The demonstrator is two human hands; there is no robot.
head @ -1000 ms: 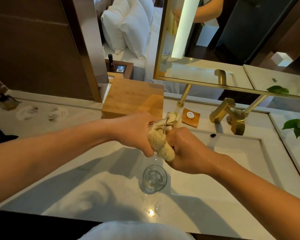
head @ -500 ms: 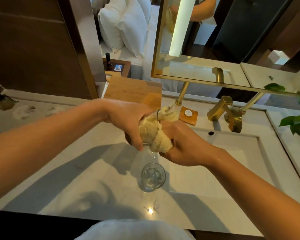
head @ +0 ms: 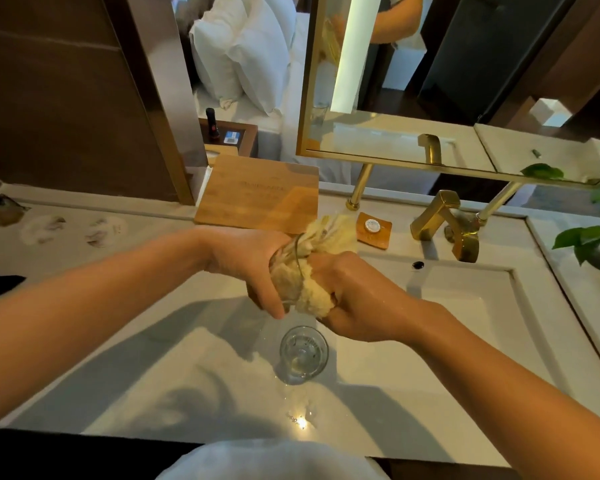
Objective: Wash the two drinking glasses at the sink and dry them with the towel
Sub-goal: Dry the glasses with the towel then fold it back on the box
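Observation:
My left hand (head: 250,265) grips a clear drinking glass (head: 293,268) held tilted above the counter, its mouth turned to the right. A pale yellow towel (head: 321,299) is stuffed into that glass and bunched around its rim, and my right hand (head: 357,299) is closed on the towel. Most of the held glass is hidden by fingers and cloth. A second clear glass (head: 303,355) stands upright on the white counter (head: 153,375) just below both hands, with water drops around it.
The white sink basin (head: 465,306) lies to the right with a gold faucet (head: 444,220) behind it. A wooden box (head: 257,195) and a small wooden soap dish (head: 374,228) sit at the back. A leafy plant (head: 589,237) stands far right. A gold-framed mirror (head: 430,81) hangs above.
Both hands have turned a little around the glass, and the towel has bunched up more over its rim. The standing glass has not moved.

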